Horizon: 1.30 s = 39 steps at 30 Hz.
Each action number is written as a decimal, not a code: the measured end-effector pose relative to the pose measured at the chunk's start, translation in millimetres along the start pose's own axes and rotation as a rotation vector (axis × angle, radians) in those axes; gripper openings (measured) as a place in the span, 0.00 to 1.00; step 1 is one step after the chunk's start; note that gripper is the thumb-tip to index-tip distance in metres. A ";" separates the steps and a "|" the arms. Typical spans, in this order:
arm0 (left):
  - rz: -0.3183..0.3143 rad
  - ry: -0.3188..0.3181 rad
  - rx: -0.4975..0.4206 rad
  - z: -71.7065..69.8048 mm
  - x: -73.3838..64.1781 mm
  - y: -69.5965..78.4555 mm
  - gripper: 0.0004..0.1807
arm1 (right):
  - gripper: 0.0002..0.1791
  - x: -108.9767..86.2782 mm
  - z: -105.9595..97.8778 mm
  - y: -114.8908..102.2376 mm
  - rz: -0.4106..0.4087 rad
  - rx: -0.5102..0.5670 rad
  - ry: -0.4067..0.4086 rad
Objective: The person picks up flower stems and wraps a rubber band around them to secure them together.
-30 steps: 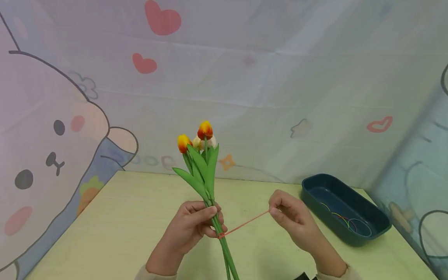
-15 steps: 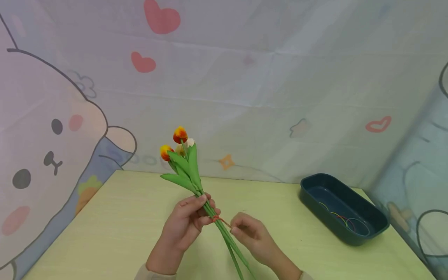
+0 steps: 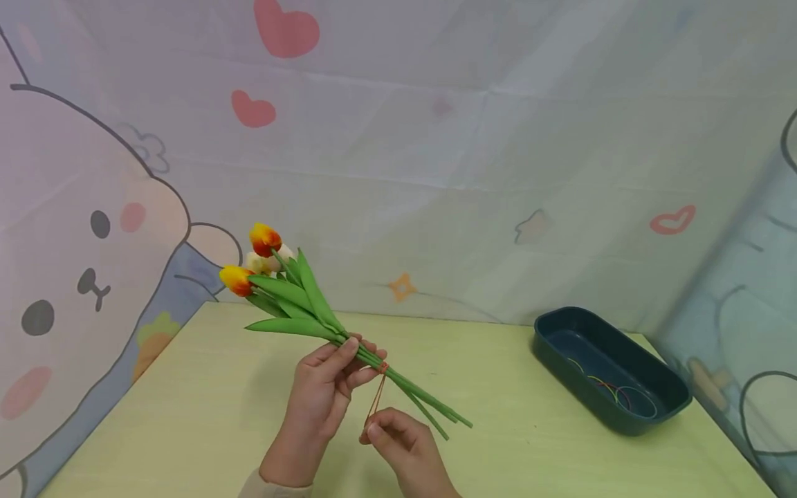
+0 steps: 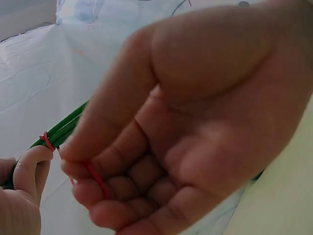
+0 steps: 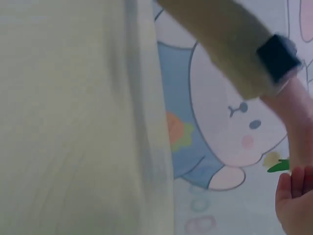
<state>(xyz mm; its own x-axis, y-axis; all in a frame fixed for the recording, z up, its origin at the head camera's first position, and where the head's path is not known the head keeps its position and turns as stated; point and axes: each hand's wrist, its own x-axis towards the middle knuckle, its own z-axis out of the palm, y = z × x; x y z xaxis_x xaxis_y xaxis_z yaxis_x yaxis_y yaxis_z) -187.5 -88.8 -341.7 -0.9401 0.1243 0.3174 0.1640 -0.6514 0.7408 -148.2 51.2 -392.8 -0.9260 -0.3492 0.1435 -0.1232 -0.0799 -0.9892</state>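
Note:
My left hand (image 3: 324,394) holds a bunch of tulips by the stems (image 3: 367,356), thumb on top. Two yellow-and-red tulip heads (image 3: 266,239) and paler white ones (image 3: 283,256) lean to the upper left above green leaves (image 3: 292,294). A red rubber band (image 3: 384,368) is wound round the stems just beside the left fingers. Its stretched loop runs down to my right hand (image 3: 405,443), which pinches it between thumb and fingers. Close up in the left wrist view, the right hand (image 4: 195,107) has the band across its curled fingers; the left hand (image 4: 24,205) shows at lower left.
A dark blue tray (image 3: 613,370) stands at the table's right edge with several coloured rubber bands (image 3: 613,391) in it. Behind the pale table (image 3: 187,401) hangs a printed cloth backdrop (image 3: 436,138). A dark device (image 5: 279,58) sits on the left wrist.
The tulip bunch has tilted over to the left, stems swinging right. The right hand has moved from the right, past the stems, down to below them, carrying the band's loop.

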 end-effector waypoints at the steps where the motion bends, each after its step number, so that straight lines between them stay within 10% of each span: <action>1: 0.018 0.018 0.029 0.7 0.0 -0.2 0.09 | 0.18 -1.4 2.5 -1.8 0.004 0.008 0.014; 18: 0.198 0.122 0.444 4.8 -1.8 -8.8 0.15 | 0.18 -19.3 -16.3 -42.3 0.039 -0.123 0.039; 28: 0.128 0.020 0.494 9.0 -2.9 -11.5 0.13 | 0.13 -9.5 -66.4 -60.2 -0.678 -0.445 -0.071; 33: 0.118 -0.110 0.464 9.4 -4.2 -11.4 0.14 | 0.15 3.4 -89.0 -64.8 -0.853 -0.692 -0.052; 39: 0.045 -0.222 0.388 6.6 -5.1 -7.2 0.13 | 0.10 7.7 -87.5 -77.6 -0.976 -0.683 -0.094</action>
<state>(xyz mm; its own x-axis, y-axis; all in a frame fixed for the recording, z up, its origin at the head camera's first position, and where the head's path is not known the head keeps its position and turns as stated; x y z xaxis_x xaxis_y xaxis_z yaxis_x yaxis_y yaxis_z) -182.0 -79.8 -344.7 -0.8497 0.2874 0.4419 0.3427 -0.3358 0.8774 -176.9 136.3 -317.7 -0.3096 -0.4856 0.8175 -0.9509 0.1534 -0.2690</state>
